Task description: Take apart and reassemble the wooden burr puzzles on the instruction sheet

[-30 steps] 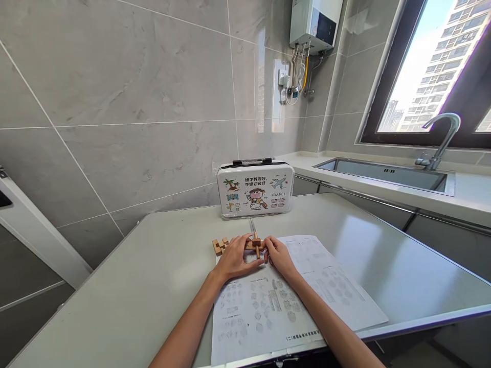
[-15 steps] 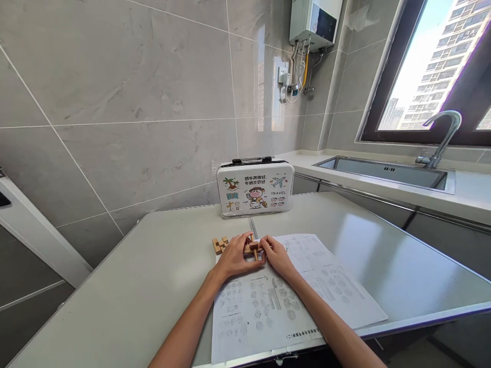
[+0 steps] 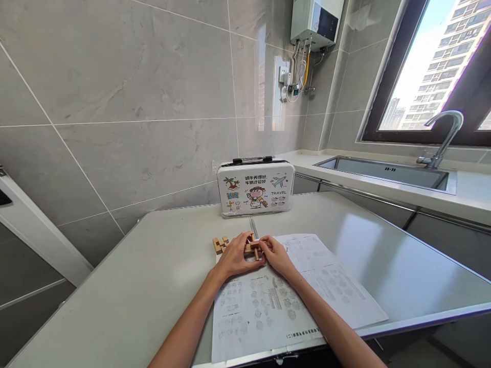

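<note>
A small wooden puzzle (image 3: 253, 247) made of crossed blocks sits at the far end of a printed instruction sheet (image 3: 268, 301). My left hand (image 3: 235, 257) wraps its fingers round the puzzle from the left. From the right, my right hand (image 3: 276, 255) pinches the same puzzle with curled fingers. Just left of my left hand, loose wooden puzzle pieces (image 3: 219, 244) lie on the table (image 3: 153, 286).
A white illustrated tin case (image 3: 255, 187) stands upright behind the puzzle, against the tiled wall. To the right run a counter with a steel sink (image 3: 387, 171) and tap (image 3: 443, 134) under a window. A water heater (image 3: 316, 20) hangs on the wall.
Both hands have drawn slightly closer together on the puzzle and turned it a little. The loose pieces and the sheet have stayed put.
</note>
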Motion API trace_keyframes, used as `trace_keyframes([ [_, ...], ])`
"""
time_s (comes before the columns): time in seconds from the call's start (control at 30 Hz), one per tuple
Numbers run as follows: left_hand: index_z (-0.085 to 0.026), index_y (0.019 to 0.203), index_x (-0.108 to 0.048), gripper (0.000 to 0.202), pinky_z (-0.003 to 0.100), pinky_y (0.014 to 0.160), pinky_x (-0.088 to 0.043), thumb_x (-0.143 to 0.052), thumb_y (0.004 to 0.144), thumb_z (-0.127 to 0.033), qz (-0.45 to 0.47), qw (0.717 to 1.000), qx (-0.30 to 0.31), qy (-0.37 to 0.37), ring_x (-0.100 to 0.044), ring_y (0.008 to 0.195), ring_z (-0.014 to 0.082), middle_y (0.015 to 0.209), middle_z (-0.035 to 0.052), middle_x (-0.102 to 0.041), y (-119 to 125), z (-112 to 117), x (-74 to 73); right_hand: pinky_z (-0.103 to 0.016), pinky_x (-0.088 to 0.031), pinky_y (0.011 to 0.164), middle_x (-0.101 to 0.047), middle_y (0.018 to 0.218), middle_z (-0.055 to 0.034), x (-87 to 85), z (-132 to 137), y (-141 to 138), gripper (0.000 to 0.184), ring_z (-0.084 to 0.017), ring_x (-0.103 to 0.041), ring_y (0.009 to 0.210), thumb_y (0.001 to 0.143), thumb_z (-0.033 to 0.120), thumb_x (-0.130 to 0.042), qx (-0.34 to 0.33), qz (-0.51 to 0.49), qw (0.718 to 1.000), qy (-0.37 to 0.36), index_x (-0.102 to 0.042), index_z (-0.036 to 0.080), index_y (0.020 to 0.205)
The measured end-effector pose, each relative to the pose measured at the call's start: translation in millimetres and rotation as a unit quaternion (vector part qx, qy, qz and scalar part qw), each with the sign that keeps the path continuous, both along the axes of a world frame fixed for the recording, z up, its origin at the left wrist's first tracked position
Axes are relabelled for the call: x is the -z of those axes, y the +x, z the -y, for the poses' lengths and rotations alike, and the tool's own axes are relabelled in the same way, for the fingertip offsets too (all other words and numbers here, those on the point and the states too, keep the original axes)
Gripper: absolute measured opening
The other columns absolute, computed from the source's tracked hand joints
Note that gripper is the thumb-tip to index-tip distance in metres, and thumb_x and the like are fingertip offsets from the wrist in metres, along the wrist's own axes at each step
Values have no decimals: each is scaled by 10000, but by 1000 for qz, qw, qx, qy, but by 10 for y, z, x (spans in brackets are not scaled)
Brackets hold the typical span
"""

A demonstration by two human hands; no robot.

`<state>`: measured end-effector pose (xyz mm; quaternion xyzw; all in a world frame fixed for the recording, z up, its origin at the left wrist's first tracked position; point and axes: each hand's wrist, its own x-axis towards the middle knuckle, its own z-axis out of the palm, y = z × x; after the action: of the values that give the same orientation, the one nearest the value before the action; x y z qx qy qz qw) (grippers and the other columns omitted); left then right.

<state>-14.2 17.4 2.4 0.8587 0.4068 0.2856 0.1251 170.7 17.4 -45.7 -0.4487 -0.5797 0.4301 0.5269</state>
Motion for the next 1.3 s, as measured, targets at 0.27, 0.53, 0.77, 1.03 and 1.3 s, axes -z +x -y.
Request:
trace_keyframes([
  [0.27,-265,1402,-492,729,396,934,-547,-787,785,-517,21,1000,5,-4,-665,1119,294,1264,90,-652,15,4,4,-297,-482,588,-689,690,-7,78,-61,12,462,-185,-620,589,897,665,-580,-39,-27,999,-9,-628,215,989],
  [0.53,-251,1379,-514,792,416,941,-541,-849,715,-523,40,999,12,7,-662,1094,303,1228,88,-659,10,-29,9,-264,-420,502,-664,668,12,74,-62,-2,518,-142,-550,507,845,704,-650,-56,-89,994,-9,-619,210,998],
  [0.77,-261,1394,-484,834,430,979,-528,-860,709,-553,38,999,24,9,-653,1132,310,1293,88,-642,6,-34,28,-250,-337,431,-621,600,36,26,-66,-6,571,-121,-490,445,779,751,-681,-59,-115,991,-28,-600,214,957],
  [1.03,-272,1375,-510,829,412,958,-534,-883,681,-528,67,997,24,4,-667,1080,285,1269,71,-655,19,-42,42,-247,-314,432,-606,579,42,-14,-39,10,594,-114,-468,444,760,757,-702,-61,-124,990,-41,-617,206,968],
  [1.3,-275,1407,-515,871,444,1019,-525,-907,663,-503,109,993,12,-32,-643,1182,300,1333,93,-642,63,-15,18,-239,-334,447,-579,539,47,45,-73,31,549,-107,-447,445,796,702,-721,-68,-161,983,-46,-654,196,999],
])
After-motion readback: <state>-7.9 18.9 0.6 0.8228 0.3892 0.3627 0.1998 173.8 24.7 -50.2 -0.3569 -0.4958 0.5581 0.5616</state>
